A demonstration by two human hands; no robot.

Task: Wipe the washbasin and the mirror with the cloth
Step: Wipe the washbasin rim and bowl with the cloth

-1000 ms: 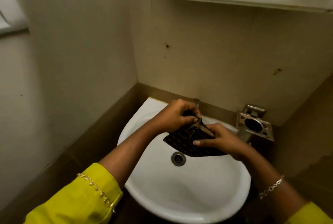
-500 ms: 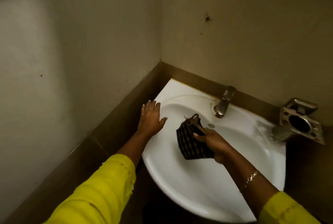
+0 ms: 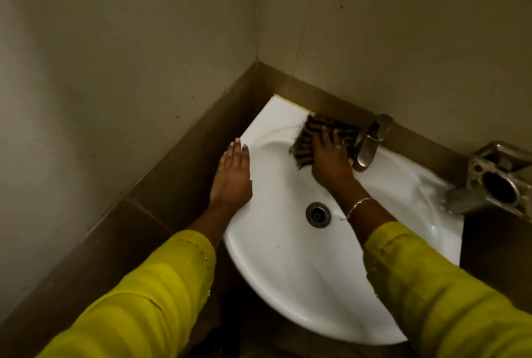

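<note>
A white washbasin [image 3: 302, 271] sits in the corner of two beige walls. My right hand [image 3: 329, 160] presses a dark checked cloth [image 3: 309, 139] flat on the basin's back ledge, just left of the metal tap [image 3: 371, 142]. The cloth looks blurred. My left hand [image 3: 232, 176] lies flat, fingers together, on the basin's left rim and holds nothing. The drain [image 3: 318, 214] shows in the bowl's middle. No mirror is in view.
A metal wall holder [image 3: 498, 182] with a round hole juts out at the right of the basin. A brown tiled band [image 3: 161, 182] runs along both walls behind the basin. Yellow sleeves cover both forearms.
My right hand has moved the cloth from the bowl up to the back ledge beside the tap. My left hand slid a little along the left rim. The view has tilted further down.
</note>
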